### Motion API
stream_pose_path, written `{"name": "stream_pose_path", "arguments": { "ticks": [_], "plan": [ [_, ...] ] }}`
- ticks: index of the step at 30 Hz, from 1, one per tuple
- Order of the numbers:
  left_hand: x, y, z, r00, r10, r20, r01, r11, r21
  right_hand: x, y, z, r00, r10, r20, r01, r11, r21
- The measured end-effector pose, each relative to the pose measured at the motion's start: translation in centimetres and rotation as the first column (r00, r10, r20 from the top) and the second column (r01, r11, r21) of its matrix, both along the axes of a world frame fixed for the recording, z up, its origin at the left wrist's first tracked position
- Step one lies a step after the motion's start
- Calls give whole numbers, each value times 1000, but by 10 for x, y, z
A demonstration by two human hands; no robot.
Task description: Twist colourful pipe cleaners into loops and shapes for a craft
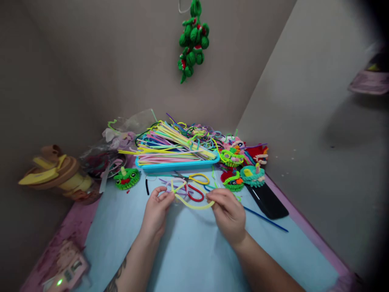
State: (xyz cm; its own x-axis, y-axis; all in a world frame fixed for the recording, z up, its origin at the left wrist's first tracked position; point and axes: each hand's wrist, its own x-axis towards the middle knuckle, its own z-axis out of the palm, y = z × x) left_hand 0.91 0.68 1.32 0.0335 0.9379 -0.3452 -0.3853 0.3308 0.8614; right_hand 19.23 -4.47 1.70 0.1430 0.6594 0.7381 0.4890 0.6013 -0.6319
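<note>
A pale yellow pipe cleaner (196,207) hangs in a shallow curve between my two hands, above the blue table cover. My left hand (158,207) pinches one end, where short yellow pieces stick up in a small knot. My right hand (227,211) is closed on the other end, its fingertips curled together. Just beyond the hands lie scissors (196,193) with one red and one yellow handle loop. Bent lilac pipe cleaners (181,186) show beside the left fingertips, and whether they touch the yellow one I cannot tell.
A blue tray (179,166) heaped with pipe cleaners stands at the back. Green fuzzy figures (127,178) sit left and right of it. A black phone-like slab (267,200) and a dark blue pipe cleaner (266,219) lie right. A power strip (68,269) is front left.
</note>
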Motion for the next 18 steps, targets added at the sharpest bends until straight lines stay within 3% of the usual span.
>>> {"name": "stream_pose_path", "arguments": {
  "ticks": [3, 7, 11, 13, 16, 18],
  "plan": [
    [-1, -1, 0, 999, -29, -36, 30, 999, 27, -3, -1, 2, 998, 55, -40, -56, 997, -45],
    [-2, -1, -1, 991, -127, -34, 130, 986, 103, -5, 7, -2, 968, 27, -249, -93, 962, -257],
    [-2, -2, -1, 972, -234, -10, 233, 961, 147, -6, 17, -9, 795, -65, -604, -246, 875, -417],
    [-1, -3, -1, 960, -279, 13, 274, 950, 151, -8, 19, -12, 739, -85, -669, -318, 831, -457],
    [3, -5, -1, 952, -300, 52, 290, 946, 145, -10, 19, -15, 794, -57, -606, -351, 770, -533],
    [5, -7, -1, 949, -305, 81, 292, 945, 145, -13, 18, -18, 875, -20, -484, -284, 789, -545]
  ]
}}
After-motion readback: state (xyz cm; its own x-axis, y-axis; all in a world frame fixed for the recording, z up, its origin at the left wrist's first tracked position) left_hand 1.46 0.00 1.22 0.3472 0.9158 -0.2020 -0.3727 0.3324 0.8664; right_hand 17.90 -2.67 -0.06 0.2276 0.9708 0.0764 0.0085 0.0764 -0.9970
